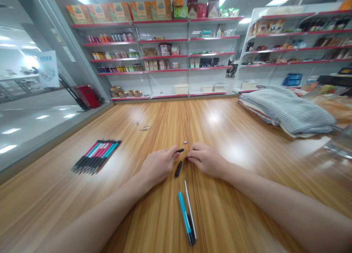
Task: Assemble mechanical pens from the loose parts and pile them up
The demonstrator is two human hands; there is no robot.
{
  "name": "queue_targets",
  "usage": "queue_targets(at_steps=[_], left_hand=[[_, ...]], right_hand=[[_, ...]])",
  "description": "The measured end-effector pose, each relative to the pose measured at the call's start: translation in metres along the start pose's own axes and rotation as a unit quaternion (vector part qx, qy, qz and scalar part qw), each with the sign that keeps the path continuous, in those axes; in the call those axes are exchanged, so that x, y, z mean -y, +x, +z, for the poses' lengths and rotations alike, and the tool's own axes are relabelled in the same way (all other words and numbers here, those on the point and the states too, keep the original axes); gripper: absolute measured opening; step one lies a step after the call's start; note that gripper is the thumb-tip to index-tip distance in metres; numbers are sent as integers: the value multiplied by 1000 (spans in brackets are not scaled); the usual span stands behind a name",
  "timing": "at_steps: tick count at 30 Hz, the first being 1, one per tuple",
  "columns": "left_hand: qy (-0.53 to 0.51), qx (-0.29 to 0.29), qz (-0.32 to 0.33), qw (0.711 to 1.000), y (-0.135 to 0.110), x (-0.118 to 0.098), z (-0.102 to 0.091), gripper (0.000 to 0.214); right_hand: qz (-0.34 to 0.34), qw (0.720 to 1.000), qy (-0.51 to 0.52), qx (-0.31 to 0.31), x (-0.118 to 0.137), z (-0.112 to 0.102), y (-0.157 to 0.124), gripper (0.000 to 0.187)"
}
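Note:
My left hand [161, 164] pinches a small black pen part [180, 150] between thumb and fingertips, just above the table. My right hand [206, 159] rests opposite, its fingers drawn together; what they hold, if anything, I cannot make out. Between the hands lies a black pen grip [178, 169]. Just beyond them is a small silver pen tip [185, 142]. Nearer to me lie a blue pen barrel [183, 213] and a thin white refill [189, 205], side by side, with a dark clip-like strip [190, 223] along the barrel.
A row of pens [97, 156] in pink, white and blue lies at the left. Farther back are a thin ring [145, 128] and a tiny metal piece [137, 123]. Folded striped cloth [291, 110] is stacked at the right. Stocked shelves [165, 55] stand behind the wooden table [154, 113].

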State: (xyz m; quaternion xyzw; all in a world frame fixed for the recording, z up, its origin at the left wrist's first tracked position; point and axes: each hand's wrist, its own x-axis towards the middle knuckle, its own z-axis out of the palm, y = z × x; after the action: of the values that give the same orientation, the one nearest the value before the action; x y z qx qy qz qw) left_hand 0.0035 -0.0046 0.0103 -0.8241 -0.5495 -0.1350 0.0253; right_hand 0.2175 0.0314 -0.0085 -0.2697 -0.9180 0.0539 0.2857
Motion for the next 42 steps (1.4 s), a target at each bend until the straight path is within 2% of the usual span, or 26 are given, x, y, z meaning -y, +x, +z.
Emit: queue_targets(at_steps=[4,7,10,13,16,19,22,24,26,31,36,42], left_hand=[[9,0,7,1000,0,1,0,25],[10,3,7,1000,0,1,-1,25],[12,10,5,1000,1,0,-1,25],[16,20,4,1000,1,0,-2,26],[20,22,3,1000,1,-1,-3,27],[22,16,6,1000,1,-1,-2,26],[23,13,5,1000,0,0,-1,25],[22,10,0,1000,0,1,0,25],[19,6,-3,1000,0,1,1,24],[-8,-11,-5,1000,1,4,5,25],[-81,-73,-38,993,6,14,9,25],[-138,-50,-34,989,12,24,7,27]], right_hand=[[28,999,-21,-8,3,-3,-1,13],[76,996,-52,-20,6,-7,-2,20],[98,994,-48,-4,6,-7,-4,12],[90,996,-18,15,3,-5,-5,11],[78,997,-3,0,1,-4,-3,16],[77,996,-33,-16,-2,-4,1,38],[73,994,-61,45,-6,-2,5,48],[65,992,-61,86,-7,-1,6,48],[59,992,-57,93,-6,-1,6,46],[37,998,-31,49,0,-5,2,32],[54,998,-21,8,0,-2,1,30],[37,995,-41,84,2,-2,3,45]])
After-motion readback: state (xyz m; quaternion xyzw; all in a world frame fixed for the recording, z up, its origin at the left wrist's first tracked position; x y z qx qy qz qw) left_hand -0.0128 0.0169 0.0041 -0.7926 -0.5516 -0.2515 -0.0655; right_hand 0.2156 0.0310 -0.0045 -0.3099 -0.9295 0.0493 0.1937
